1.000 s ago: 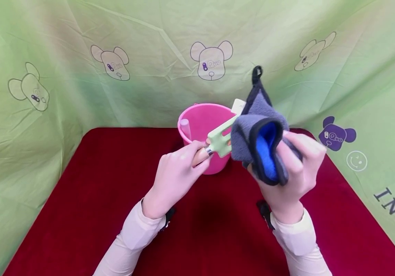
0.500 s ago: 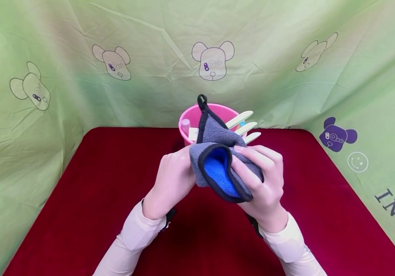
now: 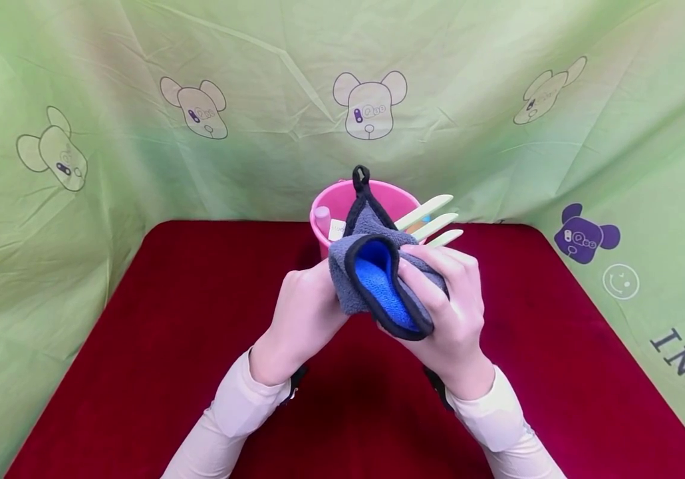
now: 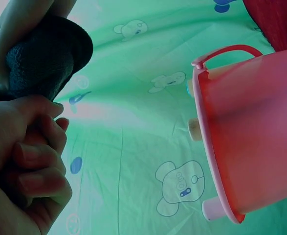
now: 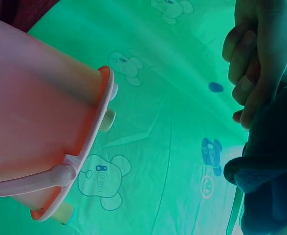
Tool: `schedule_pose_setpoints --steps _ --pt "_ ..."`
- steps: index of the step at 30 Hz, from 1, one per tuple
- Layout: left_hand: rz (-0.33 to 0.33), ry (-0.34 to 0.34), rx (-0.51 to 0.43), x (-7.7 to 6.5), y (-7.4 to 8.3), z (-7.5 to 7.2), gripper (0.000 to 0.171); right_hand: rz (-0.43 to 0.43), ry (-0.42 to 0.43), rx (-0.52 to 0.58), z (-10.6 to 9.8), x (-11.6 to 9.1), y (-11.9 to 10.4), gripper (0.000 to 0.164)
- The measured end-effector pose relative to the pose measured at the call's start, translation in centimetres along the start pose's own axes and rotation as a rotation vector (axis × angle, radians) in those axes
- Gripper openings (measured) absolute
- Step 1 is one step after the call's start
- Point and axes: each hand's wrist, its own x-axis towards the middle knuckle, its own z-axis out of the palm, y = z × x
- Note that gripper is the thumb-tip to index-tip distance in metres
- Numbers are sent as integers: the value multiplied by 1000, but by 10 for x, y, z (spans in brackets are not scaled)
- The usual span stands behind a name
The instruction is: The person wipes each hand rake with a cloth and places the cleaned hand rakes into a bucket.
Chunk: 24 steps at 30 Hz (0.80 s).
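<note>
My left hand [image 3: 303, 313] has its fingers curled at the handle end of a light green hand fork, whose handle is hidden behind the cloth in the head view. The fork's pale tines [image 3: 436, 225] stick out to the right, past the cloth. A folded grey cloth [image 3: 372, 216] with blue lining, black edging and a hanging loop is wrapped over the fork's head. My right hand [image 3: 453, 319] grips this cloth from the right. In the left wrist view the curled left fingers [image 4: 40, 156] show beside the dark cloth [image 4: 45, 58].
Behind the hands stands a pink bucket [image 3: 333, 194], its rim partly covered by the cloth. A lilac handle [image 3: 322, 217] leans inside it. In the wrist views, several handle ends, such as a wooden one [image 4: 195, 129], poke above the rim. A red cloth [image 3: 199, 299] covers the table.
My right hand has brought the cloth leftward and down along the fork, from beyond its head to near my left hand. The tines now show. Over the last half second the cloth shifts only slightly.
</note>
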Motion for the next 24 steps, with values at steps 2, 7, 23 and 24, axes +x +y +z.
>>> schedule_pose_setpoints --steps 2,7,23,24 --pt "2 -1 5 0 0 0 17 2 -1 2 0 0 0 38" --pt "-1 -11 12 0 0 -1 18 4 -2 6 1 2 1 37" --pt "8 -21 67 4 2 0 24 32 1 -6 0 0 10 42" --pt "16 -18 72 4 2 1 25 36 3 -9 0 0 11 42"
